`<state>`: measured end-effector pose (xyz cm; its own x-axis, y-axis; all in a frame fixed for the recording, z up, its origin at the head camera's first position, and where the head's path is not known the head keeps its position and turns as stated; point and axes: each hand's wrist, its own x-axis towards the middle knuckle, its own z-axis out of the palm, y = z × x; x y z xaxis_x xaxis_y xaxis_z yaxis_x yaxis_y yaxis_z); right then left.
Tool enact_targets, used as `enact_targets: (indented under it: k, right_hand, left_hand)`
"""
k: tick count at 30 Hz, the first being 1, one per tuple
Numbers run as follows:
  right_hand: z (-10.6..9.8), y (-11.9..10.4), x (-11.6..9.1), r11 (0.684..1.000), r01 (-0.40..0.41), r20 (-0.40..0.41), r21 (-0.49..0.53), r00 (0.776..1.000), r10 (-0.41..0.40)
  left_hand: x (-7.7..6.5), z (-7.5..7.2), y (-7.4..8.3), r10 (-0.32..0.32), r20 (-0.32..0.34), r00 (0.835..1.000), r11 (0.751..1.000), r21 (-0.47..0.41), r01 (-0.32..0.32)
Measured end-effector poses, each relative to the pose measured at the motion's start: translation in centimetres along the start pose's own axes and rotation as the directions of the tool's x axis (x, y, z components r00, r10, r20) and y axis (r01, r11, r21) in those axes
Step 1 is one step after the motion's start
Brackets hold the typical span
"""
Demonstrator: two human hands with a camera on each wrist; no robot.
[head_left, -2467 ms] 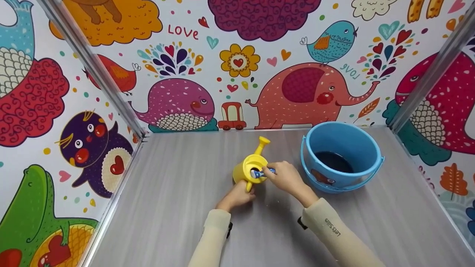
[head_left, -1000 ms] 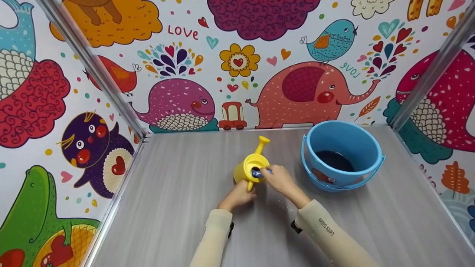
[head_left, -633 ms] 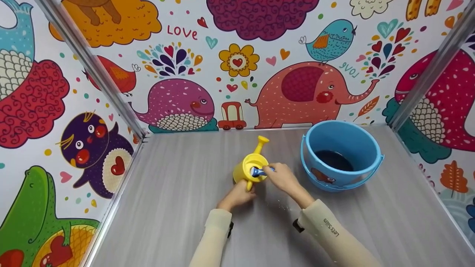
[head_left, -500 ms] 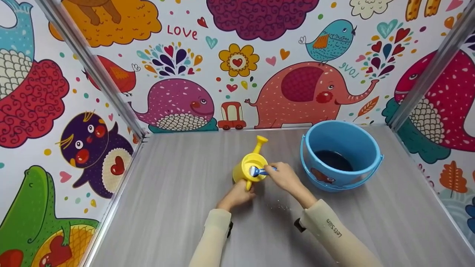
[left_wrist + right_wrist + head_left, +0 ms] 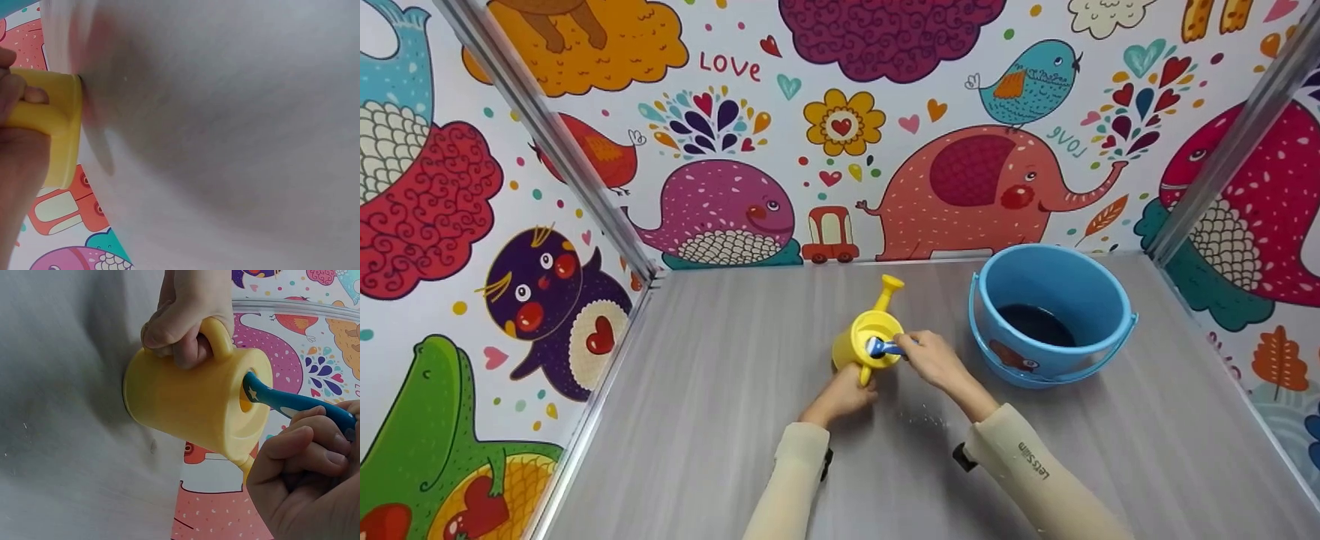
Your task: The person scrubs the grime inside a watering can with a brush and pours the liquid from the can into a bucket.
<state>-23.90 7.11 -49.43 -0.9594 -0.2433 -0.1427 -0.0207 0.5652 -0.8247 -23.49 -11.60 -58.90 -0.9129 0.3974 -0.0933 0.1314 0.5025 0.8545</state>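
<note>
A yellow toy watering can stands on the grey table, its spout toward the back wall. My left hand grips the can's handle, its fingers curled through it in the right wrist view. In my right hand is a slim blue-handled tool with white star prints. The tool reaches into the opening in the can's top, and its far end is hidden inside. In the left wrist view the can's lower part shows beside my curled fingers.
A light blue bucket with a handle and dark-looking liquid stands at the back right. Small water drops lie on the table in front of the can. Printed walls with metal edge strips enclose the back and sides.
My right hand shifts slightly back and forth at the can's opening, with the blue-handled tool moving in it. Drops have appeared on the table near my right sleeve. My left hand and the can stay nearly still.
</note>
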Motion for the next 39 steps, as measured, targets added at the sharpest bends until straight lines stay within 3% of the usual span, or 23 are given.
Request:
enact_targets:
  k: [10,20,27,39]
  right_hand:
    - [1.3,0.5,0.6,0.979,-0.048,0.074,0.2,0.997,0.034]
    - [1.4,0.5,0.4,0.96,-0.102,0.089,0.262,0.993,0.082]
    - [0.7,0.5,-0.2,0.958,-0.078,0.092,0.277,0.994,0.054]
    - [0.0,0.6,-1.0,0.924,-0.092,0.152,0.37,0.988,0.038]
  left_hand:
    - [0.3,0.4,0.2,0.031,0.005,1.0,0.999,0.025,-0.031]
    - [0.2,0.2,0.3,0.01,0.006,1.0,0.998,0.056,-0.011]
    - [0.0,0.1,0.1,0.005,-0.007,1.0,0.999,0.036,-0.005]
    - [-0.1,0.0,0.2,-0.008,-0.012,1.0,1.0,-0.013,0.008]
